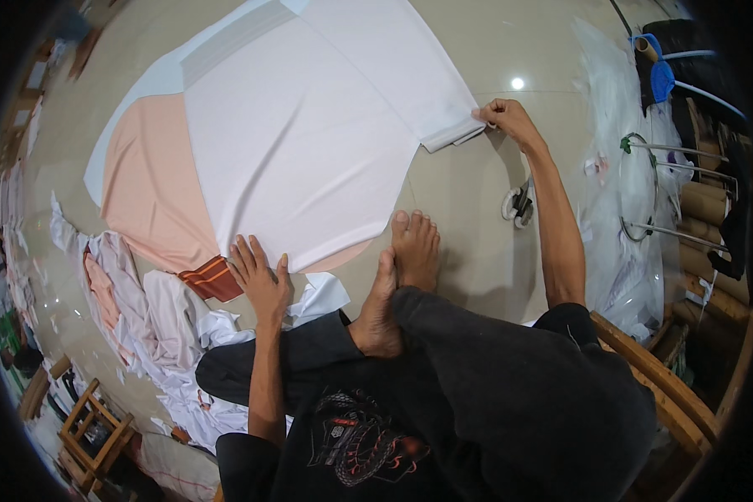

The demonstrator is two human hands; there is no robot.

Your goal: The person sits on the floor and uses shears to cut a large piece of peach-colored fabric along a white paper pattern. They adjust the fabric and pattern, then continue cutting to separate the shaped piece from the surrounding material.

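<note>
The left hand (259, 280) lies flat and open on the near edge of the white cloth (301, 134), which is spread on the floor (468, 243) over a peach cloth (146, 184). I think it should press firmly while the right hand (506, 117), pinching the far corner, pulls evenly so no wrinkle forms. How many layers lie beneath is hidden; the right-side clutter is hard to make out.

Garment workshop: cut fabric panels (293, 142) on tiled floor (468, 226), scrap heap (142, 309), cardboard rolls (707, 201).
</note>
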